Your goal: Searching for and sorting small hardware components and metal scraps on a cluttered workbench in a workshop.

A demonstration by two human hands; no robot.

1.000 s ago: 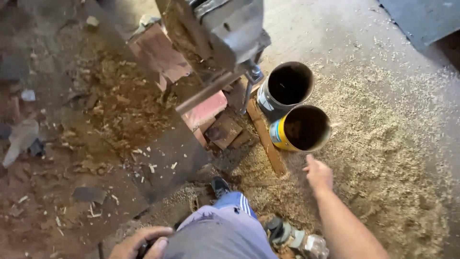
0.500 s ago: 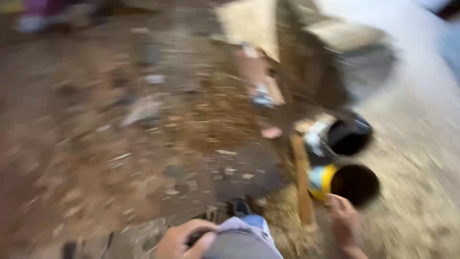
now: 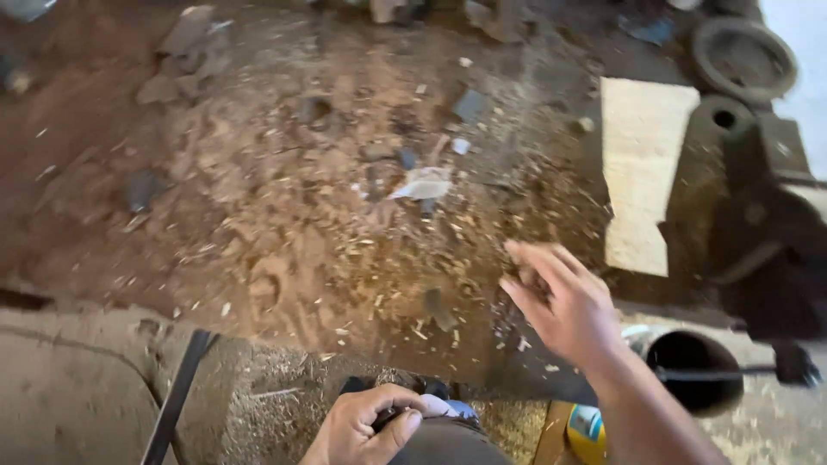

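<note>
My right hand point(image 3: 564, 306) is raised in mid-air over the dirt floor, fingers spread and blurred, with nothing in it. My left hand point(image 3: 370, 426) rests low on my knee, its fingers curled around a small dark object that I cannot make out. Just right of my right forearm stands a dark open can point(image 3: 693, 370), and part of a yellow can point(image 3: 586, 430) shows below it.
The reddish dirt floor point(image 3: 284, 215) is strewn with wood chips, stones and a scrap of white paper point(image 3: 424, 185). A pale board point(image 3: 642, 172) leans at the right beside a heavy dark metal machine point(image 3: 767, 224). A rusty ring point(image 3: 743, 56) lies at the top right.
The view has swung left, away from the cans and onto the dirt floor. My right hand has lifted from beside the cans into the air. My left hand stays on my knee.
</note>
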